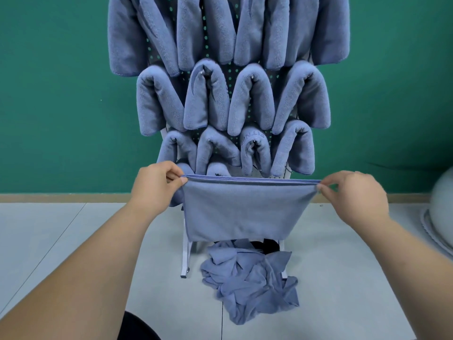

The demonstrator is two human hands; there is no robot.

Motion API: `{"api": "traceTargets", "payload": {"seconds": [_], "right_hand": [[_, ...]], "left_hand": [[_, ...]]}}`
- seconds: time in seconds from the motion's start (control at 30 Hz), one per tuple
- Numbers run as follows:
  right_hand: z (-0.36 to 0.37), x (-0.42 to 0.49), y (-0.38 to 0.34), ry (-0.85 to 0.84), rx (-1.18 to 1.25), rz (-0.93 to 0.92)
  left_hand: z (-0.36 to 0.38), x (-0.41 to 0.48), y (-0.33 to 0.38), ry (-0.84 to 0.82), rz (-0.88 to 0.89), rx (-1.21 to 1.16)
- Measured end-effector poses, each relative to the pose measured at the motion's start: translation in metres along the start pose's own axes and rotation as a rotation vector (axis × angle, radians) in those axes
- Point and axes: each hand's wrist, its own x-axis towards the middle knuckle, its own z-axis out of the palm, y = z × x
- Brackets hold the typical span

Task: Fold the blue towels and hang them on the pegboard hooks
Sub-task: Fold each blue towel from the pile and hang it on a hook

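Both arms reach forward at about waist height. The left hand (157,184) pinches the upper left corner of a blue towel (236,213); thumb and forefinger are closed tight on the doubled edge, the other fingers (171,171) curled in above it. The right hand (353,192) pinches the upper right corner the same way, fingertips pressed together on the cloth, the rest of the hand loosely curled. Neither hand touches anything else.

The towel hangs between the two hands, folded over once so that two layers show along the taut top edge. The top edge runs nearly level, and the lower edge hangs free above the floor.

Directly behind the held towel stands the pegboard (221,77), dark with pale dots, on a white frame (185,256). Folded towels on hooks (230,96) are draped in rows of four across it; each forms an upside-down U. A lower row is partly hidden by the held towel, so its count cannot be told.

On the pale tiled floor (85,241), at the foot of the frame, lies a crumpled pile of towels (252,280), just below the held one. A green wall (54,94) stands behind everything.
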Motion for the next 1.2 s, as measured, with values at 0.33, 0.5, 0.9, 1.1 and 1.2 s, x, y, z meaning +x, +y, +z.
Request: {"api": "traceTargets", "payload": {"seconds": [0.33, 0.5, 0.9, 1.1, 1.2], "right_hand": [[-0.023, 0.001, -0.006, 0.148, 0.168, -0.233], [-0.013, 0.001, -0.006, -0.006, 0.262, -0.123], [-0.031, 0.006, -0.005, -0.186, 1.481, 0.377], [-0.027, 0.006, -0.012, -0.154, 1.511, 0.521], [-0.013, 0.001, -0.016, -0.127, 1.406, 0.626]], "left_hand": [[0.003, 0.004, -0.008, -0.047, -0.02, 0.221], [0.003, 0.007, -0.012, -0.053, -0.032, 0.3], [-0.023, -0.001, 0.001, -0.373, -0.278, -0.921], [-0.009, -0.002, 0.023, -0.223, -0.413, -1.075], [0.008, -0.009, 0.033, -0.111, -0.564, -0.9]]}}
